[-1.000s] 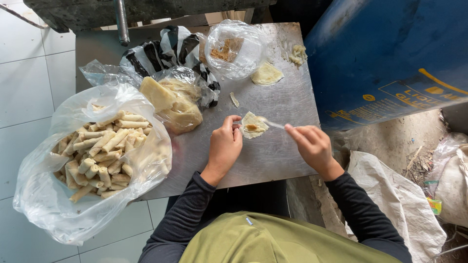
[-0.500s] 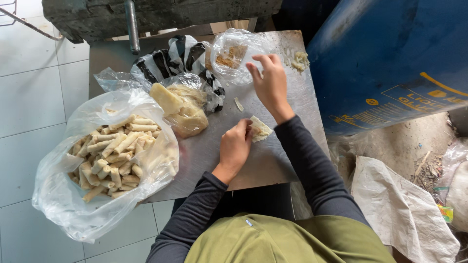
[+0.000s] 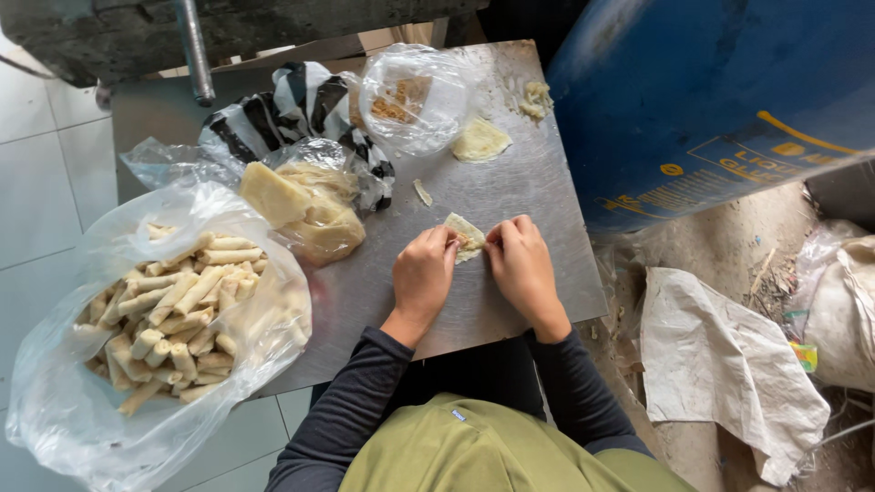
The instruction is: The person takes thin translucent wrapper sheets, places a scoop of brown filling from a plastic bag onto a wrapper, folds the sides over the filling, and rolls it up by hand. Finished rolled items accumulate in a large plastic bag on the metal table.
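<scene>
many rolls [image 3: 173, 314] in clear bag [image 3: 55, 428]

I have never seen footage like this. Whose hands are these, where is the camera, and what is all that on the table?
There is no machine here: a person wears a camera on the head, looking down at their own bare hands. The left hand and right hand both pinch a small pale wrapper with filling on a metal table. At the left, a clear bag of finished rolls; beside it a bag of wrapper sheets; farther back a bag of filling.
</scene>
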Action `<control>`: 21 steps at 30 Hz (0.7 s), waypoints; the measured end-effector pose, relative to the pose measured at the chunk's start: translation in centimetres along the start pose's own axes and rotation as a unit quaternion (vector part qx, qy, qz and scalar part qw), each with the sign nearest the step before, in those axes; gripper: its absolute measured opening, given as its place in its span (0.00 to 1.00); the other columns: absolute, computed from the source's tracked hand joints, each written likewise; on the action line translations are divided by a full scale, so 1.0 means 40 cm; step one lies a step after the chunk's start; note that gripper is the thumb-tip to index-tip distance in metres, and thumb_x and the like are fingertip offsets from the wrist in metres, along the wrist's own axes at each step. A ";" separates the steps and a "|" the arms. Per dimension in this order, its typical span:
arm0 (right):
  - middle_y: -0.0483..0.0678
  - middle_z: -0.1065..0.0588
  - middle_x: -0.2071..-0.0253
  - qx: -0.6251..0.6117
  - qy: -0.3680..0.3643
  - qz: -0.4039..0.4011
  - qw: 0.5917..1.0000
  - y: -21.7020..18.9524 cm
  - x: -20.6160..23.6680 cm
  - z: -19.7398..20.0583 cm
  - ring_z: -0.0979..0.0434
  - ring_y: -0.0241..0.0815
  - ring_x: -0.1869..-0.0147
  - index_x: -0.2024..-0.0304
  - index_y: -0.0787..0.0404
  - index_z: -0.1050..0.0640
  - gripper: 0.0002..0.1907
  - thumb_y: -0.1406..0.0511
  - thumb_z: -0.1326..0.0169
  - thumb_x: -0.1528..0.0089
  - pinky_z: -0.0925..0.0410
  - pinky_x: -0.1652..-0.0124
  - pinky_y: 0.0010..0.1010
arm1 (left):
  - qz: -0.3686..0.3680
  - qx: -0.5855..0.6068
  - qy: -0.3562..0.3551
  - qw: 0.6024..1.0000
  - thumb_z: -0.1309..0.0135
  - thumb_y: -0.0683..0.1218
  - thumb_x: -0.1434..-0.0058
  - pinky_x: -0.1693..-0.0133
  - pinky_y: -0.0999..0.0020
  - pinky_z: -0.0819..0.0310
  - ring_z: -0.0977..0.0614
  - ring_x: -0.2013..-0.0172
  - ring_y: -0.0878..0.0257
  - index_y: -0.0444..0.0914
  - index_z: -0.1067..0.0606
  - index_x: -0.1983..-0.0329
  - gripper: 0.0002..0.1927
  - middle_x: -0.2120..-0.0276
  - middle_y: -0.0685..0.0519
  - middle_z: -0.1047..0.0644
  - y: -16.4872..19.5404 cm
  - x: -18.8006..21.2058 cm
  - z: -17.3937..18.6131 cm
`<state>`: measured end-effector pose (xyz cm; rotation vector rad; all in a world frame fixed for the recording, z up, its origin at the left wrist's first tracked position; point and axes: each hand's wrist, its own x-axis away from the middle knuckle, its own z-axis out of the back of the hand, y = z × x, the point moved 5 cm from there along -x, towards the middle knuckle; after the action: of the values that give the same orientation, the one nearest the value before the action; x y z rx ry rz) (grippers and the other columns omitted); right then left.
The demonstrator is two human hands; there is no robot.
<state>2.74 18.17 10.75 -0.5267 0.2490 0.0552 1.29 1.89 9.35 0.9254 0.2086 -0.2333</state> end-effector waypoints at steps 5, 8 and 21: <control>0.54 0.25 0.59 -0.066 0.014 -0.023 0.997 -0.019 0.005 -0.003 0.24 0.55 0.55 0.60 0.65 0.25 0.05 0.70 0.43 0.38 0.31 0.55 0.42 | -0.025 -0.021 0.001 0.999 0.41 0.44 0.38 0.60 0.58 0.23 0.17 0.62 0.50 0.37 0.21 0.62 0.05 0.62 0.49 0.19 0.010 0.004 0.001; 0.54 0.23 0.59 -0.134 0.028 -0.039 0.990 -0.042 0.024 -0.005 0.21 0.53 0.57 0.56 0.65 0.26 0.08 0.71 0.44 0.37 0.29 0.57 0.40 | -0.047 -0.009 -0.025 0.999 0.40 0.43 0.40 0.59 0.58 0.23 0.17 0.60 0.50 0.36 0.21 0.61 0.07 0.59 0.49 0.19 0.009 0.008 0.006; 0.55 0.24 0.53 -0.139 0.055 0.085 0.985 -0.093 0.047 -0.023 0.21 0.54 0.52 0.52 0.65 0.19 0.14 0.76 0.44 0.41 0.27 0.53 0.36 | -0.162 -0.084 -0.096 0.979 0.46 0.40 0.39 0.59 0.59 0.21 0.16 0.59 0.52 0.37 0.22 0.62 0.04 0.53 0.50 0.19 -0.020 0.011 0.005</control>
<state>4.76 14.45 11.33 -0.7861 0.3982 0.2301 1.48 1.21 8.75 0.6935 0.1970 -0.5945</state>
